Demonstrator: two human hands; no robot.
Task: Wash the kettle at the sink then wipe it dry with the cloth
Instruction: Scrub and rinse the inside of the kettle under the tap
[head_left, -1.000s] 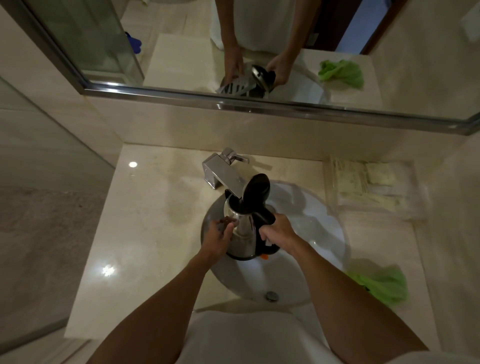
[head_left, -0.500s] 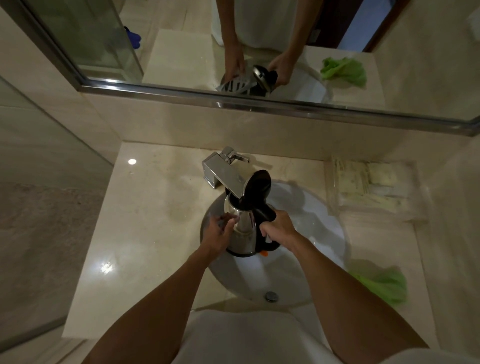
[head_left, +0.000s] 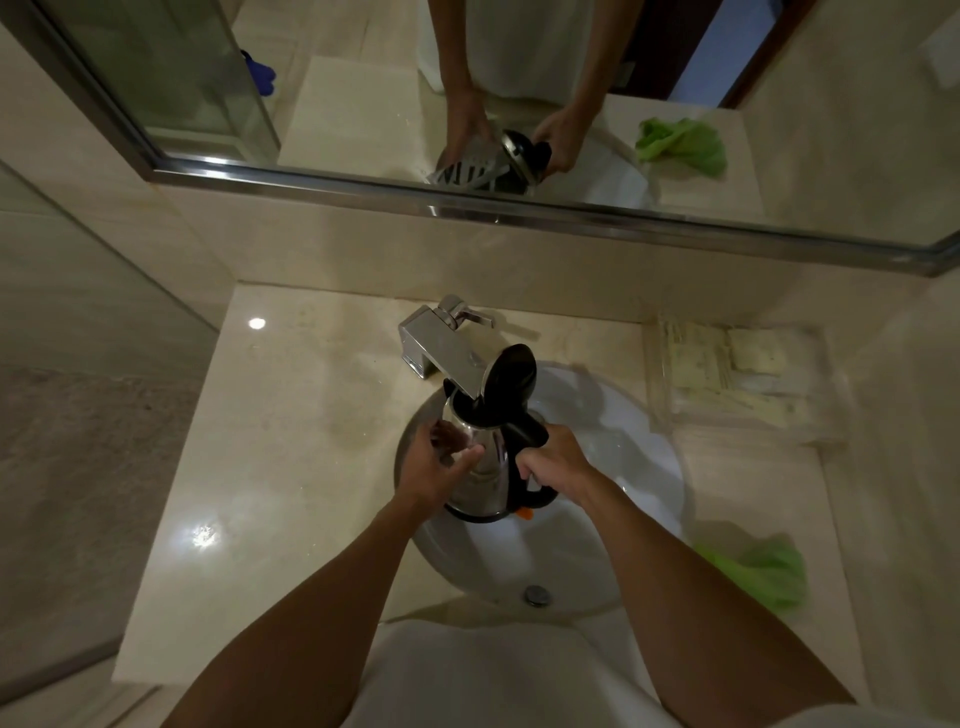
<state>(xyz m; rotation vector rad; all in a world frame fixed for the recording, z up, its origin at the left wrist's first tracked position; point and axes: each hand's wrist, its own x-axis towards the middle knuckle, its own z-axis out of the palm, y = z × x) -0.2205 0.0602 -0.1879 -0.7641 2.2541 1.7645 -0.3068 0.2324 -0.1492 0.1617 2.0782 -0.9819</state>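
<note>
— Where was the kettle (head_left: 483, 467) at that moment?

— Held over the white sink (head_left: 644, 467), upright or close to it, with its open mouth right under the spout of the chrome tap (head_left: 441, 348). The black lid (head_left: 511, 371) stood flipped up just beside the spout. I could not tell whether water was running.

— And the hands?

— The right hand (head_left: 556, 460) had its fingers (head_left: 530, 470) clenched round the black handle (head_left: 524, 434), carrying the kettle. The left hand (head_left: 434, 467) lay against the steel body on the other side, fingers loosely curved along the metal and the thumb laid over the front; it cupped the wall rather than closing fully around it.

— The cloth?

— A crumpled green cloth (head_left: 763, 569) lay on the pale stone surface (head_left: 291, 457) to the right of the sink, well apart from the kettle and from both hands.

— Anything else around?

— A clear tray (head_left: 737, 379) holding pale packets sat on the surface toward the back right corner. The mirror (head_left: 363, 93) above the back wall reflected both hands, the kettle and the cloth. The drain (head_left: 536, 595) showed at the near end of the basin.
</note>
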